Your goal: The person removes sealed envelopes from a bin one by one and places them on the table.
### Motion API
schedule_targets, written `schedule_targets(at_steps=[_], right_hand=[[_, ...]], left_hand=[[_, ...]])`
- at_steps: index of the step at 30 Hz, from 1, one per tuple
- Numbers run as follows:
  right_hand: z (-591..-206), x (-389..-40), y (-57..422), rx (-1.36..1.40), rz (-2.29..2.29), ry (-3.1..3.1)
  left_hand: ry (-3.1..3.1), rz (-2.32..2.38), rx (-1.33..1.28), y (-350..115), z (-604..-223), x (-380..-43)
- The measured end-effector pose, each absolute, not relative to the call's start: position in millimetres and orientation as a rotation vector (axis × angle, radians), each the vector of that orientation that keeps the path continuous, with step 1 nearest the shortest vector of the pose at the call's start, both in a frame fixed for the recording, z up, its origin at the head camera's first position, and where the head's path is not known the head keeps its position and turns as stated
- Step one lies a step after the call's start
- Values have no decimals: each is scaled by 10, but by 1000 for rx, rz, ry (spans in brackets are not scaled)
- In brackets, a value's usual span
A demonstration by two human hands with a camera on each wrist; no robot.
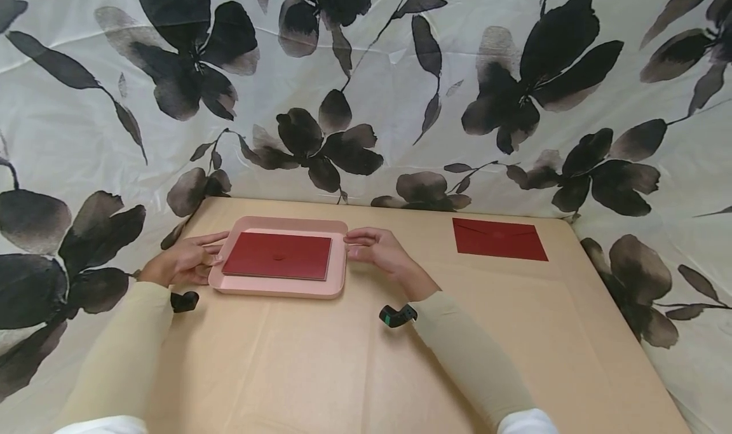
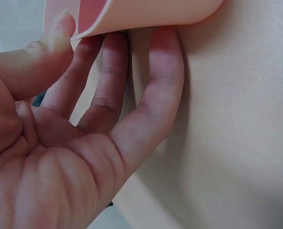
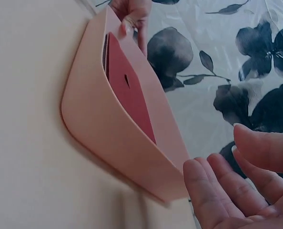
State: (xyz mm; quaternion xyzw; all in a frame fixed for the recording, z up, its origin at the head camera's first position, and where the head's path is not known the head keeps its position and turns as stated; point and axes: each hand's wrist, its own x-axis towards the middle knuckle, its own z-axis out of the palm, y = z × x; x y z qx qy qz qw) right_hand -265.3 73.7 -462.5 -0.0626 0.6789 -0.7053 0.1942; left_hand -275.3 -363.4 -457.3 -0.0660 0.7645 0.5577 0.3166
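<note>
A shallow pink tray [image 1: 274,289] lies on the table's far left part. In it are red envelopes [image 1: 280,256], stacked, with layered edges visible in the right wrist view. At the tray's left end, my left hand [image 1: 185,260] holds the rim, the thumb [image 2: 63,36] over the edge and the fingers against the outer wall. My right hand [image 1: 380,253] is by the opposite end; its fairly straight fingers [image 3: 198,191] reach the tray's corner, while the thumb stays apart from it.
Another red envelope [image 1: 500,239] lies flat at the table's far right. The table [image 1: 320,370] has a light tan cover. Behind and around it hangs a white cloth [image 1: 412,161] with dark flowers. A small black device [image 1: 398,316] is on the right wrist.
</note>
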Motion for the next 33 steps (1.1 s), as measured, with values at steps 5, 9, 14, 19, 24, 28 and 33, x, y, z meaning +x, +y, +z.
schedule_targets(at_steps=[5,9,14,19,24,28,33], right_hand=[[-4643,-2625,574,-183,-1983,1859],[-4636,-2596,473,-200,-1938,1851],[-4617,-2575,367,-189,-1950,1803],[-4592,-2549,231,-127,-1983,1755],[-4607,-2540,69,-64,-2046,1662],[-4640,-2534,-26,-8,-2086,1591],[-4665,-2517,-51,26,-2106,1574]], left_hand=[[2021,1466,-166,-3638,-4576,-2738],[2047,1443,-164,-3631,-4557,-2747],[2067,1434,-149,-3642,-4549,-2761],[2036,1451,-162,-3677,-4570,-2749],[2044,1447,-155,-3712,-4578,-2750],[2034,1451,-171,-3718,-4587,-2753],[2031,1459,-176,-3686,-4600,-2755]])
